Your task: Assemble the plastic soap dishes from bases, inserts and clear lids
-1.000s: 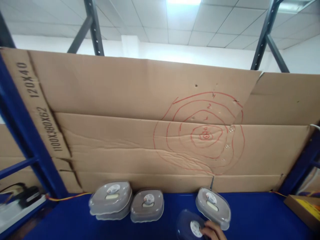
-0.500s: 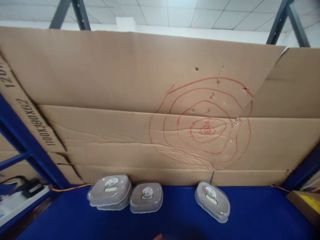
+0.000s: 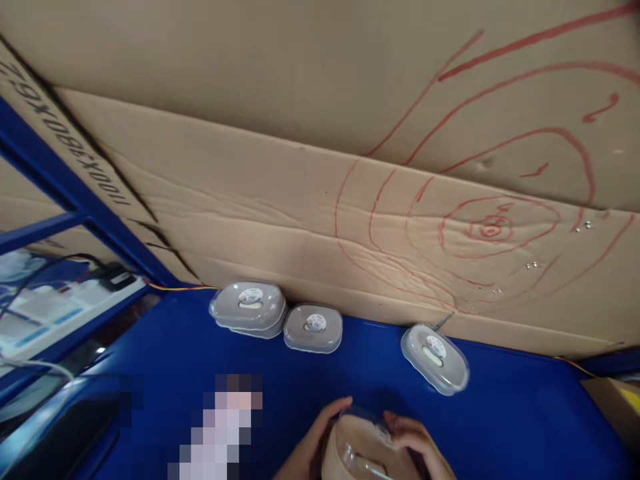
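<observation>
At the lower edge of the view is a lidded plastic container (image 3: 360, 437) with a clear, shiny lid and a beige body. My left hand (image 3: 315, 437) is wrapped round its left side, thumb or finger along the rim. From the right, my right hand (image 3: 417, 440) grips it, fingers bent over the lid's edge. The container's near part is cut off by the frame. Further back on the blue surface, a similar clear-lidded container (image 3: 435, 360) lies turned at an angle, with a round white sticker.
By the cardboard wall (image 3: 240, 180) with red rings stand a clear-lidded container (image 3: 313, 328) and a stack of such containers (image 3: 249, 307). Blue shelf posts (image 3: 135, 237) rise at the left, beside power strips (image 3: 65, 313). At right is a cardboard box (image 3: 607, 407).
The view has tipped down and turned left. Both my hands now show, holding a lidded container; before, only a fingertip was visible at the bottom edge. The containers at the back look unmoved.
</observation>
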A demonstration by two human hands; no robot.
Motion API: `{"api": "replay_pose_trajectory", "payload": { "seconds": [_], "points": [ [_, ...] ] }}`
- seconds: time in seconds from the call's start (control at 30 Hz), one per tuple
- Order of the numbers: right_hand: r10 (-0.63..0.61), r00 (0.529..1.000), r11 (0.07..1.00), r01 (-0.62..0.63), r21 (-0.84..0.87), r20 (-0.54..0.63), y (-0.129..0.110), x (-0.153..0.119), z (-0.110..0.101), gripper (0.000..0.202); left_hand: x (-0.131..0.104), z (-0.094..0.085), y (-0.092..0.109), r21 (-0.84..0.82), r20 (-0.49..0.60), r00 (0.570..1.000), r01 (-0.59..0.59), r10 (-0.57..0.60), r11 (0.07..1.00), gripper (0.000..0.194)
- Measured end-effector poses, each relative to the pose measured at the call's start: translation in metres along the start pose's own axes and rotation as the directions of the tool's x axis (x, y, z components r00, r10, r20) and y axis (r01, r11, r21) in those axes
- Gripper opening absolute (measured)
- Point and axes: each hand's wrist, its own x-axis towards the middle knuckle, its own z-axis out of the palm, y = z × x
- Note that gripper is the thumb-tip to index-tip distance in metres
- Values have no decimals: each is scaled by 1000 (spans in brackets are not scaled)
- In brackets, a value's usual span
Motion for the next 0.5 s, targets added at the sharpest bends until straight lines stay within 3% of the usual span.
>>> {"api": "replay_pose_trajectory", "payload": {
  "seconds": [0.2, 0.27, 0.4, 0.5],
  "points": [
    [-51, 999, 998, 50, -28, -6, 2, 3, 1, 58, 3, -6, -4, 6, 105, 994, -39, 38, 999, 100],
    [-68, 997, 995, 66, -75, -23, -4, -1, 7, 67, 3, -5, -3, 4, 113, 993, -48, 48, 999, 98],
    [-80, 996, 988, 76, -131, -25, -16, -7, 15, 93, -2, 3, 12, 17, 64, 995, -71, 70, 997, 94],
    [-101, 992, 981, 87, -171, -71, -24, -4, 14, 85, -6, 11, 26, 46, 64, 997, -43, 40, 998, 90]
  ]
}}
